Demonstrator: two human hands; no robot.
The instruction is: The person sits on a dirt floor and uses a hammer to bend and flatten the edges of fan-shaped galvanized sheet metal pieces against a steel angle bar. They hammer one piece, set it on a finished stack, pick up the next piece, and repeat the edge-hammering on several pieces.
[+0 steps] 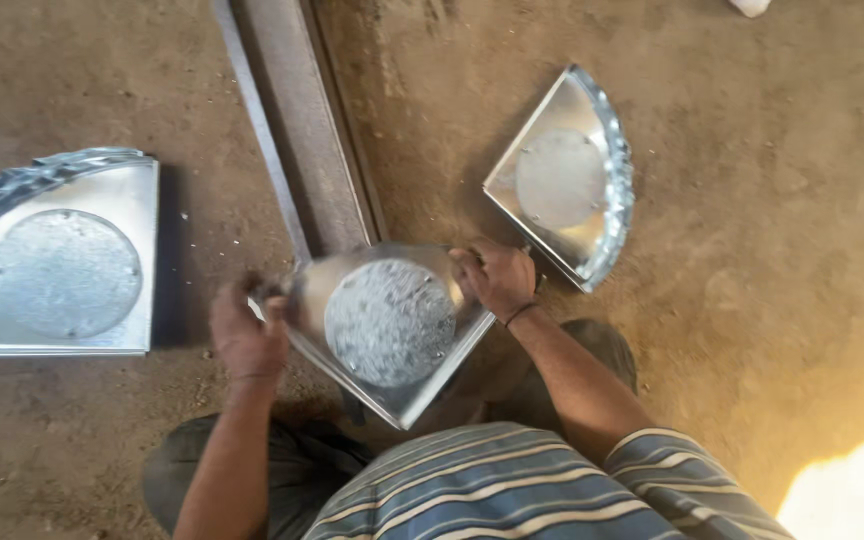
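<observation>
Hands point(372, 315) grip shiny quarter-round sheet-metal tray point(389, 325); rim crimped.

the metal tray point(392, 330) between the hands is shining silver, its round centre speckling grey and white. the tray on the left point(62, 265) and the tray on the right point(567, 185) are showing the same silver with dull mottled discs. the dirt floor point(752, 250) is lying brown. the shirt point(512, 485) is running in blue, grey and cream stripes.

Left hand point(247, 335) blurred; grip unclear
</observation>
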